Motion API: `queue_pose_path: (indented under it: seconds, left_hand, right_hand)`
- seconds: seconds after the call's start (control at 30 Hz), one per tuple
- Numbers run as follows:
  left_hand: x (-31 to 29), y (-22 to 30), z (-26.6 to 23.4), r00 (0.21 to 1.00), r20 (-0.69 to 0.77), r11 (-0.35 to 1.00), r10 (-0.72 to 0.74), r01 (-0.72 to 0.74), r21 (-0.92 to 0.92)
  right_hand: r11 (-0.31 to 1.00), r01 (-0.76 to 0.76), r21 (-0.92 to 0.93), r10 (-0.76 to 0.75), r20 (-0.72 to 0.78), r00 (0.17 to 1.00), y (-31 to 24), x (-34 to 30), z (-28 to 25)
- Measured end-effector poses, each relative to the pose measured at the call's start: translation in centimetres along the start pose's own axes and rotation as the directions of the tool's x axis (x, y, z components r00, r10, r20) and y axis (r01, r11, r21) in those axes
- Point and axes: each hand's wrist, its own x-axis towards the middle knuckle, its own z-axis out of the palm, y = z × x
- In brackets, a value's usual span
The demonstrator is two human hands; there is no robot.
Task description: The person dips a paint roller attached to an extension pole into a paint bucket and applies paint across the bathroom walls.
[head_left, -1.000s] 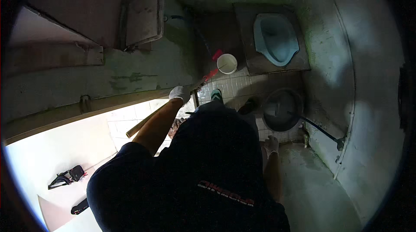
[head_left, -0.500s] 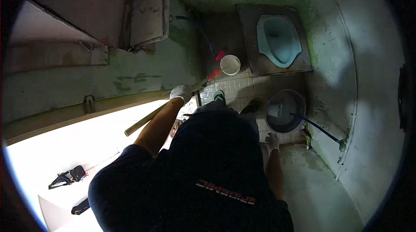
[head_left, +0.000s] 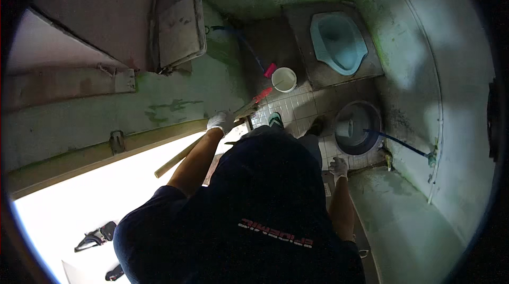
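Observation:
In a white glove, my left hand point(head_left: 220, 121) is closed round a long wooden pole point(head_left: 183, 158). The pole slants past my left forearm, and a red piece point(head_left: 263, 94) shows near its far end, close to a white bucket point(head_left: 284, 80); what kind of tool it is I cannot make out. My right hand point(head_left: 338, 167), also gloved, hangs with its fingers apart and nothing in it. Just beyond it stands a dark round tub point(head_left: 376, 119) containing a white scoop-like vessel point(head_left: 344, 128).
A blue hose point(head_left: 397, 141) runs from a wall tap point(head_left: 431, 158) into the tub. A pale blue squat toilet point(head_left: 340, 43) lies at the far right on a raised slab. Beside the bucket is a pink object point(head_left: 270, 70). A low ledge point(head_left: 405, 204) borders my right; a bright doorway opens left.
The view has shifted slightly, with the tub appearing farther right. My right hand's fingers now show more plainly, spread apart. My left hand keeps its hold on the pole.

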Motion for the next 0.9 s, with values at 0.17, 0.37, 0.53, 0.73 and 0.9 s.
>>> queue_pose_path:
  seconds: [0.17, 0.37, 0.53, 0.73, 0.9]
  left_hand:
    - [-0.7, -4.7, 0.0, 0.998, 0.048, 0.993, 0.051, -0.056, 0.108]
    - [0.7, -4.2, 1.6, 0.982, 0.068, 0.978, 0.177, -0.184, 0.099]
    - [2.5, -5.5, 2.2, 0.987, 0.071, 0.987, 0.143, -0.147, 0.066]
    - [-3.0, -4.5, -0.8, 0.982, -0.008, 0.97, 0.188, -0.184, 0.157]
    - [-1.1, -4.1, 2.1, 0.964, -0.021, 0.964, 0.265, -0.264, 0.026]
  right_hand:
    - [0.988, 0.042, -0.152, -0.068, -0.174, 0.982, 2.0, -1.0, 0.0]
    - [0.991, 0.043, -0.13, -0.061, -0.136, 0.989, 6.4, -0.5, 0.5]
    - [0.988, 0.031, 0.154, -0.003, -0.181, 0.984, 8.8, 0.2, 2.7]
    - [0.951, -0.01, -0.309, -0.066, -0.233, 0.97, 10.5, 0.1, 3.3]
    - [0.942, -0.311, -0.122, 0.33, 0.186, 0.925, 8.1, 2.7, -2.9]
